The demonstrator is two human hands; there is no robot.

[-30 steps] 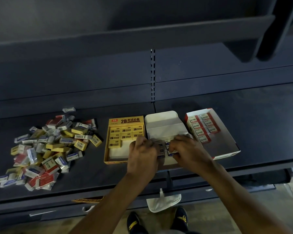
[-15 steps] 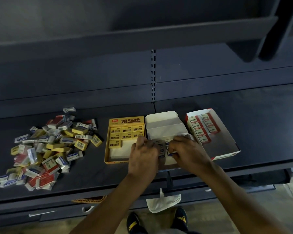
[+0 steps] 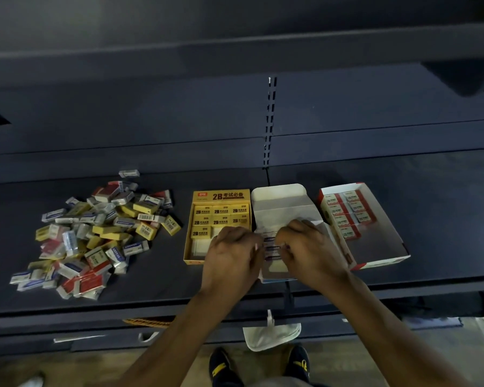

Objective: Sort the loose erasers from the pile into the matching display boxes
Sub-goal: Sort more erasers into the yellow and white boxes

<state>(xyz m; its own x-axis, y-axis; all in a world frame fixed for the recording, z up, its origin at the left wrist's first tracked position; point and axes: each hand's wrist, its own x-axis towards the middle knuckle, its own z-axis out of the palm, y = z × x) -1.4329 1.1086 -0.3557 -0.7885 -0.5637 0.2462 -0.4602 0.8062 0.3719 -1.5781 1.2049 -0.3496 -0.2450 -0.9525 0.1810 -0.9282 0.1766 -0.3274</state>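
Note:
A pile of loose erasers (image 3: 95, 236) in yellow, red and blue-white sleeves lies at the left of the dark shelf. Three display boxes stand side by side: a yellow box (image 3: 220, 196) with yellow erasers, a white box (image 3: 280, 202) with its lid flap up, and a red-and-white box (image 3: 386, 244) with red erasers. Both hands are over the white box. My left hand (image 3: 234, 258) and my right hand (image 3: 309, 250) have curled fingers at a row of blue-white erasers (image 3: 271, 248) inside it. The fingertips are hidden, so the exact hold is unclear.
The shelf's front edge (image 3: 151, 308) runs just below the boxes. A lower shelf holds a white pouch (image 3: 271, 336). My shoes (image 3: 224, 370) stand on the floor beneath. A slotted upright (image 3: 270, 121) divides the back panel. An upper shelf overhangs.
Both hands stayed over the white box, shifting only slightly among the blue-white erasers. The pile and the other boxes have not moved.

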